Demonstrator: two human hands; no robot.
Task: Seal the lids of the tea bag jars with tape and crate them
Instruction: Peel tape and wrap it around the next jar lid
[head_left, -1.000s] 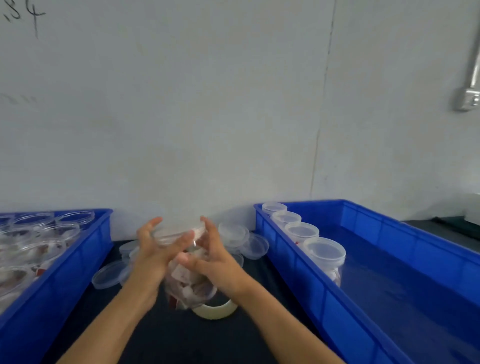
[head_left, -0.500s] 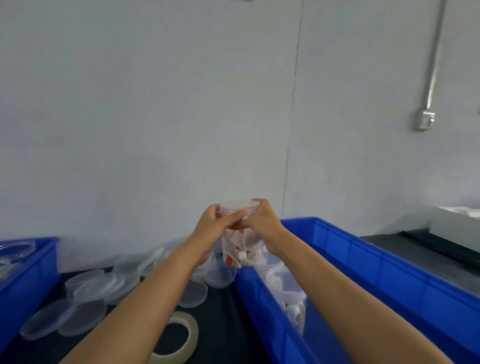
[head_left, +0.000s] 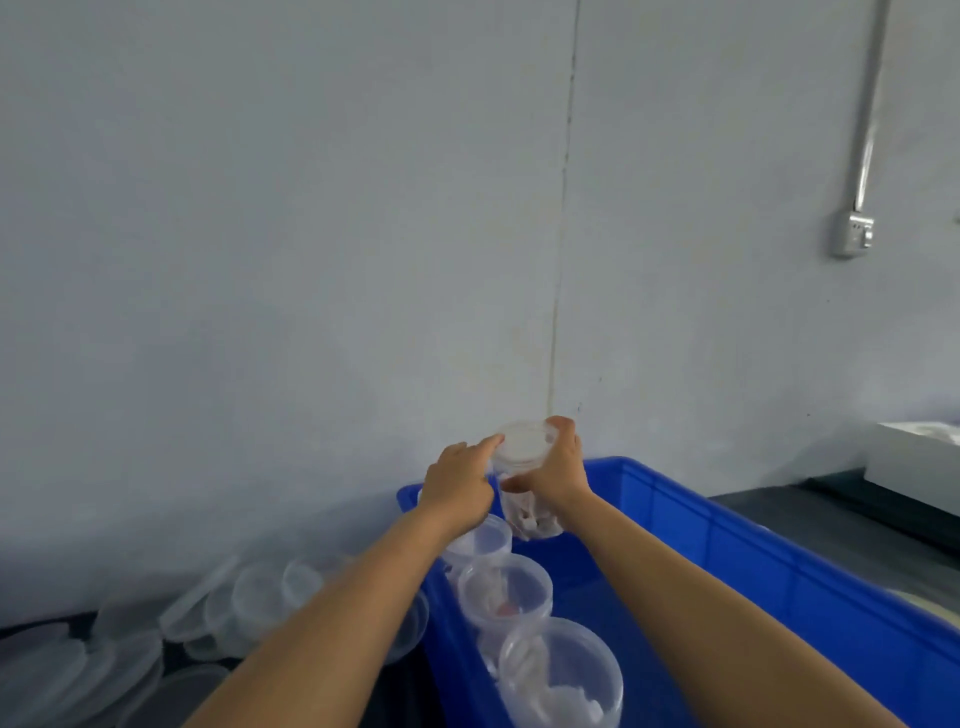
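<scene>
A clear plastic jar of tea bags (head_left: 524, 483) with a round lid hangs over the far left corner of the blue crate (head_left: 753, 561). My left hand (head_left: 460, 483) grips its left side near the lid. My right hand (head_left: 558, 470) wraps around its right side, fingers over the lid's rim. Along the crate's left wall, three lidded jars (head_left: 506, 592) stand in a row below my left forearm.
Loose clear lids (head_left: 156, 639) lie scattered on the dark table left of the crate. A grey wall rises close behind. A white box (head_left: 914, 457) sits at the far right, with a wall socket (head_left: 852, 235) above it.
Both hands carried the jar from above the table to the right and farther away, over the crate's back corner. The view swung right; the tape roll and left crate left the view.
</scene>
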